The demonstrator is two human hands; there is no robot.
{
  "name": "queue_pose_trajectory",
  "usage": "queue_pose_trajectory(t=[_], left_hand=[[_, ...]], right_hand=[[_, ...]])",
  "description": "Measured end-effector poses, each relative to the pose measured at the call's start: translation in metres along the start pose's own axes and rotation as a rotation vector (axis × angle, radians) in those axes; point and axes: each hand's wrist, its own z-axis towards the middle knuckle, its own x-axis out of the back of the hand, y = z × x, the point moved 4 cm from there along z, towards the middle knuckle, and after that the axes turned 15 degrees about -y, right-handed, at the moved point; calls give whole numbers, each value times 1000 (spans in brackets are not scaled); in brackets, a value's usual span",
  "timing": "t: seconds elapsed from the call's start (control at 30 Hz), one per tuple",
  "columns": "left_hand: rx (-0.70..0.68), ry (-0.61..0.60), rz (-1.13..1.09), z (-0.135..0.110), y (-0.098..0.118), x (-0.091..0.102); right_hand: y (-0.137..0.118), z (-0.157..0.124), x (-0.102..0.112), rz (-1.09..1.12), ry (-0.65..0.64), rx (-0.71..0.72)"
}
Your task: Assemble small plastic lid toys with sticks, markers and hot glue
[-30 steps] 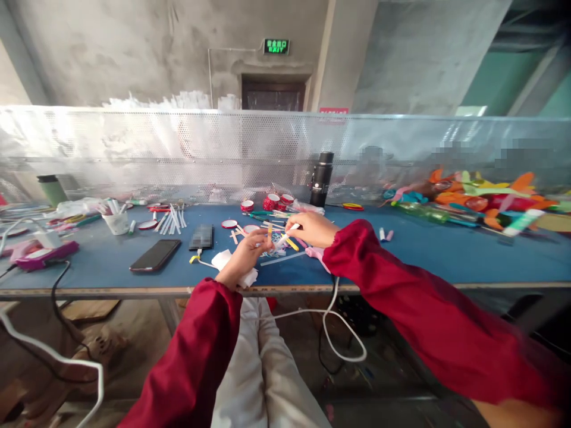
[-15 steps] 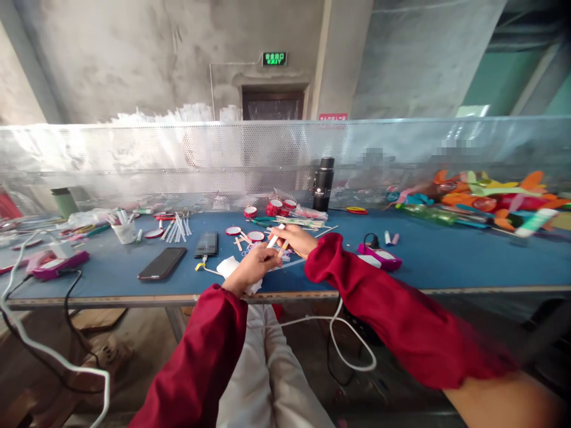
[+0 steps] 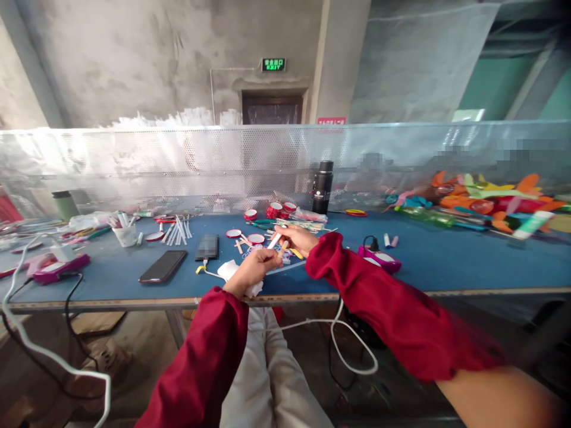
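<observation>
My left hand [image 3: 255,268] is closed, its thumb and fingers pinching a small wooden craft stick [image 3: 282,248] that points up. Just right of it, my right hand [image 3: 298,238] is closed around a slim white pen-shaped tube [image 3: 275,240], held slanting beside the stick. Whether the tube touches the stick, I cannot tell. Under my right hand shows a yellow strip [image 3: 296,253]. Behind the hands lie loose craft sticks [image 3: 241,242] and two round red-rimmed white pieces, one of them a disc [image 3: 256,239]. A crumpled white tissue [image 3: 229,270] lies by my left wrist.
A phone [image 3: 163,266] and a power bank [image 3: 207,246] with a cable lie to the left, near a white cup of pens [image 3: 124,232]. A black bottle [image 3: 322,186] stands at the back. A purple device [image 3: 380,260] sits right; colourful foam pieces [image 3: 491,199] are piled far right.
The white tube has tilted slightly and shifted between my hands. The yellow strip under my right hand has come into view. Both hands stay close together in nearly the same place.
</observation>
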Motion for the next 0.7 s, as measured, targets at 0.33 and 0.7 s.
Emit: queue_pose_trajectory(t=[0.33,0.7], left_hand=[[-22,97,-7,-4,0,9],[-38,184,-447,-13,-1,19]], right_hand=[[-41,10,75,90,467,76],[-13,-29,-26,-488,238,435]])
